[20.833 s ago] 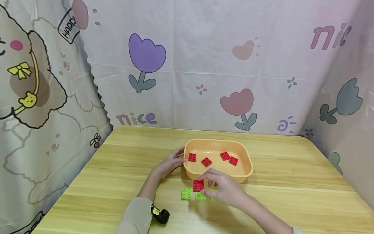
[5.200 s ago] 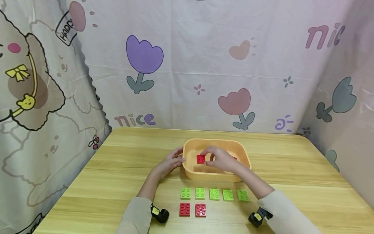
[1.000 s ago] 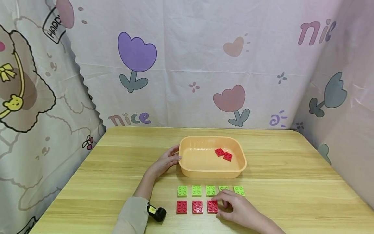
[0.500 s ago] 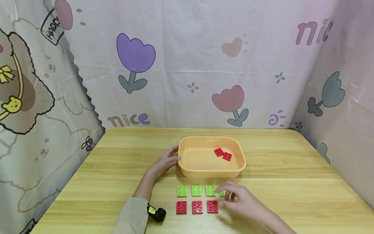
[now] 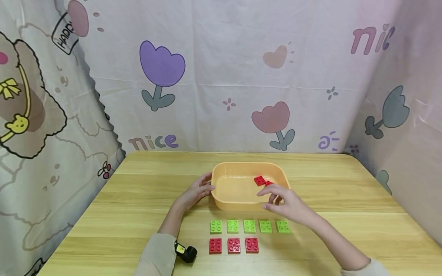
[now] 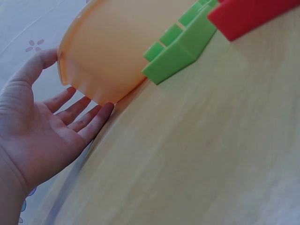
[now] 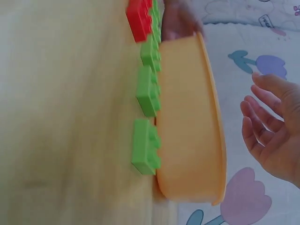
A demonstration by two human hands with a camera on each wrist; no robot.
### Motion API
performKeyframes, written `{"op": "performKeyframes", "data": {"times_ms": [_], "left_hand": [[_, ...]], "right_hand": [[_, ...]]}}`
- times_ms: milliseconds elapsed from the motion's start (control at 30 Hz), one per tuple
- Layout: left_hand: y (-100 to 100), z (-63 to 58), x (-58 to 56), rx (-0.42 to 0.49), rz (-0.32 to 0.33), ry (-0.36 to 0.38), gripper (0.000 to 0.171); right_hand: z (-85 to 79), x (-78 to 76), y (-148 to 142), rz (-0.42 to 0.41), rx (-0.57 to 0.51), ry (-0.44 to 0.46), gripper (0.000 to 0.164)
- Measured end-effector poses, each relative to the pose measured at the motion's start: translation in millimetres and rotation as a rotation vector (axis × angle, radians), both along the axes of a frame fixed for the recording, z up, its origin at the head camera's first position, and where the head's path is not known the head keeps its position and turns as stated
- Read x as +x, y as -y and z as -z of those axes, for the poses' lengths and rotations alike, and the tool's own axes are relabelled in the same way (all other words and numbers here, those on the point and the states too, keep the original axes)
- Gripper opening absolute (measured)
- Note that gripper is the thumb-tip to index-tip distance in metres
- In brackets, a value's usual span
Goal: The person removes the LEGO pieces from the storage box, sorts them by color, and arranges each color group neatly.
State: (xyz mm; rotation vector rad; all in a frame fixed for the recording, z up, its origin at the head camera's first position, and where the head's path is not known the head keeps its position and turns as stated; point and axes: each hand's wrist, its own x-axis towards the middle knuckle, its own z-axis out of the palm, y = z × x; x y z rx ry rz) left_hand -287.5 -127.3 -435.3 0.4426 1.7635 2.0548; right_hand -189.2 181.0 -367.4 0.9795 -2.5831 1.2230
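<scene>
My left hand [image 5: 196, 193] rests against the left end of an orange plastic bin [image 5: 238, 206]. In the left wrist view its thumb touches the rim and its spread fingers touch the outer wall. Over the bin's front right rim hovers my right hand [image 5: 288, 202], thumb and fingers apart, nothing between them. Inside the bin lie two red toy bricks; one red brick [image 5: 259, 181] shows whole, while the other [image 5: 268, 183] is partly behind my fingers. On the table in front, a row of green bricks [image 5: 249, 226] stands behind three red bricks [image 5: 234, 245].
The pale wooden table [image 5: 145, 214] runs back to a white patterned cloth [image 5: 207, 76], with more cloth at both sides. A black wrist camera [image 5: 188, 253] sits by the left sleeve [image 5: 157, 253].
My right hand has let go of the third red brick in the front row, lifted away and moved back to the bin. My left hand has stayed at the bin's end.
</scene>
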Motion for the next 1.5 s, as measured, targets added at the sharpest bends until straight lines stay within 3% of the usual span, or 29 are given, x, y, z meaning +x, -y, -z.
{"op": "performKeyframes", "data": {"times_ms": [200, 433, 733, 900, 1233, 1500], "left_hand": [[1, 1.5, -0.8, -0.008, -0.005, 0.005, 0.071], [1, 2.7, -1.3, 0.002, 0.000, -0.002, 0.066], [0, 1.8, 1.5, -0.003, -0.007, -0.003, 0.066], [0, 0.5, 1.6, -0.005, -0.001, -0.009, 0.066], [-1, 1.5, -0.4, -0.021, -0.005, -0.004, 0.067], [-1, 1.6, 0.0, -0.015, -0.007, -0.003, 0.067]], "right_hand": [[-4.6, -34.5, -2, 0.050, 0.018, -0.009, 0.025], [4.2, -72.5, 0, 0.162, 0.004, 0.065, 0.025], [20.8, -101.6, 7, 0.195, 0.040, 0.084, 0.023], [27.0, -110.4, 7, 0.185, 0.090, 0.073, 0.022], [34.1, -115.5, 10, 0.108, 0.133, 0.157, 0.024], [32.8, -111.1, 26, -0.022, 0.148, 0.179, 0.028]]}}
